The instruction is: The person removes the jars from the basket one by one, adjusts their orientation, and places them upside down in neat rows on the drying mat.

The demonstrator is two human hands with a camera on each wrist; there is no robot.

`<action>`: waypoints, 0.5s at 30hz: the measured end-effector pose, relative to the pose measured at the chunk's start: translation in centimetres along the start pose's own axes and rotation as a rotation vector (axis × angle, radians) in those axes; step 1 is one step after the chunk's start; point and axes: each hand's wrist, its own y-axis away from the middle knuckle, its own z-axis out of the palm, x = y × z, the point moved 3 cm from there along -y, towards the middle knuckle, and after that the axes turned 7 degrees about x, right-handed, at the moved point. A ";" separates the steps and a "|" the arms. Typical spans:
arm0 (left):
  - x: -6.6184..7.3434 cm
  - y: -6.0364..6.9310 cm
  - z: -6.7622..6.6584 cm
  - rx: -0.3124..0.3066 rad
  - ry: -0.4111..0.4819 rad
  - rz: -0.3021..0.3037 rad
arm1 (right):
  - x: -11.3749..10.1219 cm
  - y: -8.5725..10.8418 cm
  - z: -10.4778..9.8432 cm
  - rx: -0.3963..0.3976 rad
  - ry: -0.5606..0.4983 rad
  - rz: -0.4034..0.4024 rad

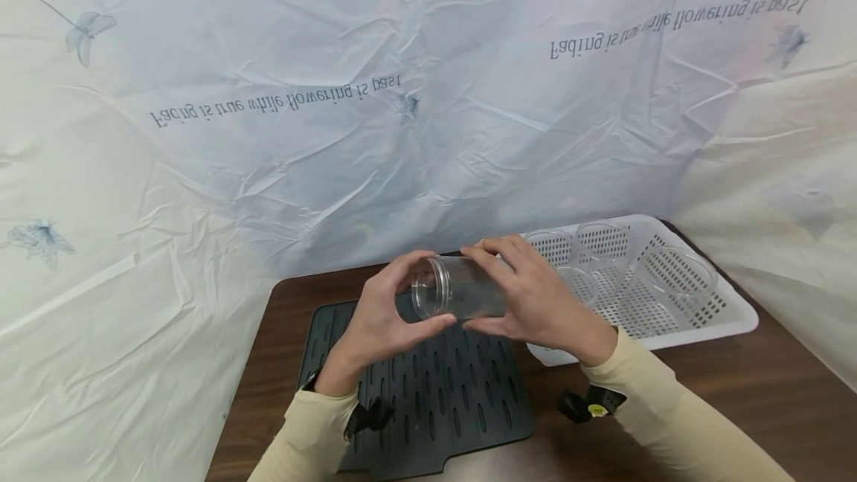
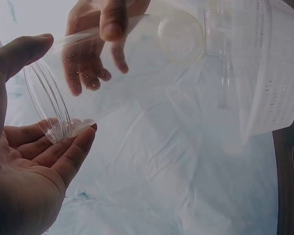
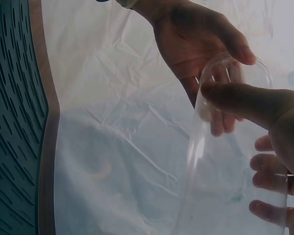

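Note:
A clear plastic jar (image 1: pixel 469 290) with a ridged rim is held on its side above the dark mat, its rim end toward the left. My left hand (image 1: pixel 378 315) grips that end, thumb below and fingers above in the head view. Around the jar's body, further right, my right hand (image 1: pixel 535 296) curls its fingers and thumb. In the left wrist view the jar wall (image 2: pixel 117 100) is see-through, and the right hand's fingers (image 2: pixel 90 81) show through it. The right wrist view shows the jar (image 3: pixel 198 156) running down from the left hand, its lower end cut off.
A white perforated basket (image 1: pixel 710 333) stands at the right on the brown wooden table (image 1: pixel 736 385), with several clear round containers (image 1: pixel 676 277) inside. The black slotted mat (image 1: pixel 462 400) lies under the hands. A pale printed sheet (image 1: pixel 402 169) hangs behind and at the sides.

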 end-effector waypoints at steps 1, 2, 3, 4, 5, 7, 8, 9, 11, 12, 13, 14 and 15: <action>0.0 0.0 -0.1 0.003 0.004 0.001 | 0.1 0.0 -0.1 0.003 -0.012 0.001; 0.0 0.1 -0.1 0.006 0.008 0.000 | 0.2 0.1 -0.2 0.007 -0.026 0.003; -0.1 0.1 -0.2 0.009 0.012 0.000 | 0.4 0.1 -0.3 0.010 -0.038 0.008; -0.1 0.2 -0.3 0.011 0.018 -0.002 | 0.5 0.2 -0.4 0.014 -0.050 0.013; 0.0 0.2 -0.3 0.013 0.022 -0.003 | 0.7 0.2 -0.5 0.018 -0.060 0.021; 0.0 0.2 -0.4 0.015 0.029 -0.009 | 1.0 0.4 -0.7 0.019 -0.090 0.039; 0.0 0.3 -0.5 0.015 0.029 -0.011 | 1.2 0.5 -0.9 0.019 -0.109 0.050; 0.0 0.3 -0.5 0.016 0.030 -0.014 | 1.3 0.6 -1.0 0.020 -0.130 0.061; 0.0 0.3 -0.6 0.019 0.027 -0.020 | 1.6 0.8 -1.2 0.027 -0.178 0.078; -0.1 0.3 -0.6 0.020 0.026 -0.022 | 1.7 0.9 -1.2 0.030 -0.197 0.087; -0.1 0.4 -0.6 0.021 0.024 -0.026 | 1.9 1.0 -1.3 0.034 -0.214 0.096; -0.1 0.4 -0.6 0.022 0.021 -0.029 | 2.1 1.1 -1.4 0.041 -0.229 0.107; -0.1 0.4 -0.7 0.023 0.021 -0.032 | 2.2 1.2 -1.4 0.045 -0.246 0.120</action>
